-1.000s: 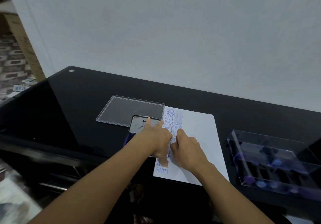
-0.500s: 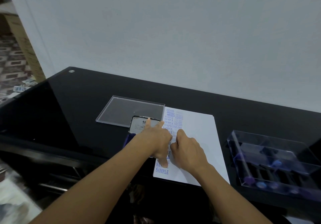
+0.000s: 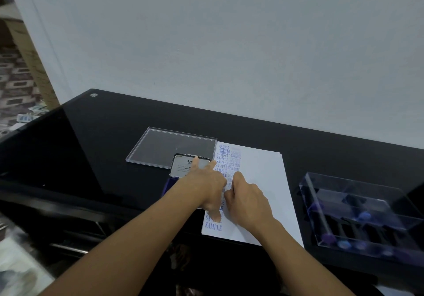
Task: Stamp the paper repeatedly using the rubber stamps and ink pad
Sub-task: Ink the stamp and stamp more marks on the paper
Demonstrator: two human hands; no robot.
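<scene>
Left hand (image 3: 206,187) presses flat, fingers spread, on the left edge of the paper (image 3: 259,181), partly over the ink pad (image 3: 183,169). Right hand (image 3: 247,201) sits curled beside it on the stamped column; can't tell what it grips.

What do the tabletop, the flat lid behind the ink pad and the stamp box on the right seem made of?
Tabletop: glossy black, likely glass or lacquer; it carries a sheen and faint reflections. Flat lid: clear rigid plastic, probably acrylic; black shows through it and its edges glint. Stamp box: clear plastic, apparently purple-tinted; the stamps show through its walls.
</scene>
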